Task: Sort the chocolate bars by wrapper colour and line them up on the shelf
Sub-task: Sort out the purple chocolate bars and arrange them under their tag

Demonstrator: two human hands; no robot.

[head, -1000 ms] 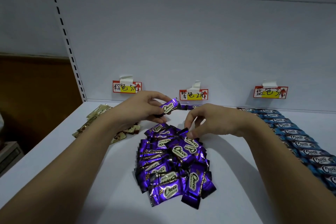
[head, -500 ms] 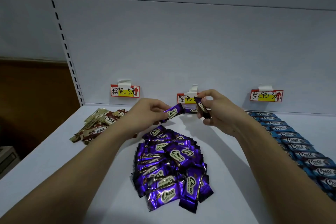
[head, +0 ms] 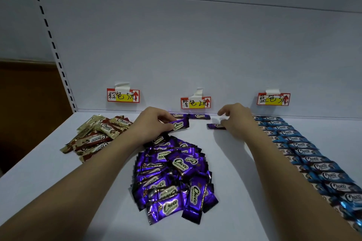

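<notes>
A loose pile of purple chocolate bars (head: 172, 172) lies mid-shelf between my forearms. My left hand (head: 154, 125) pinches one purple bar (head: 179, 125) just above the pile's far end. My right hand (head: 237, 121) hovers with its fingers spread over another purple bar (head: 214, 126), which lies flat on the shelf with its right end hidden under the hand. Two purple bars (head: 199, 116) lie end to end against the back wall under the middle label (head: 195, 102).
A heap of brown and gold bars (head: 98, 135) sits at the left under its label (head: 123, 95). Blue bars (head: 305, 152) run in rows down the right under a third label (head: 273, 99). The white shelf (head: 235, 182) ends at a slotted upright (head: 52, 45) on the left.
My right hand lifted a purple bar from the pile, carried it back and to the right and laid it on the shelf. My left hand kept its bar and moved it slightly toward the back wall.
</notes>
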